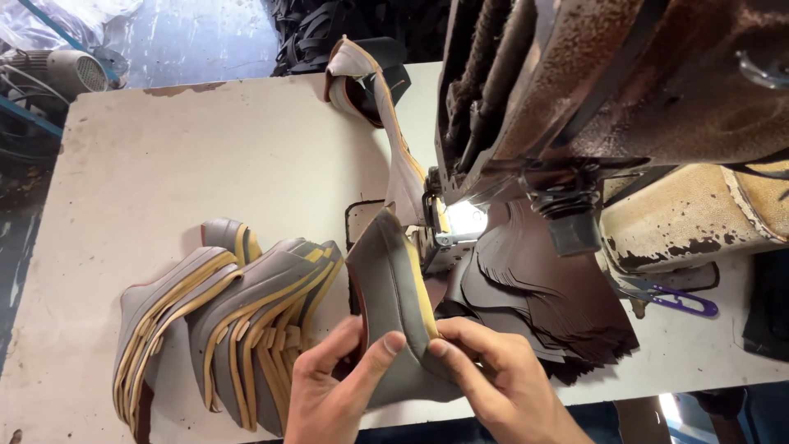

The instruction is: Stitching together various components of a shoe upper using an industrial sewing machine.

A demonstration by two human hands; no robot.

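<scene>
My left hand (329, 390) and right hand (501, 382) pinch a curved grey leather piece with yellow edging (394, 304). Its long axis runs away from me, narrow end pointing to the sewing machine's needle (434, 215).

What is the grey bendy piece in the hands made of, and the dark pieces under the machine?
The grey shoe piece looks like leather or faux leather: matte, smooth, curving without creasing, with a tan strip sewn along its edge. The left hand and right hand pinch it. The dark brown cut pieces look like the same sheet material, thin and flat, slightly shiny. Which kind cannot be told.
</scene>
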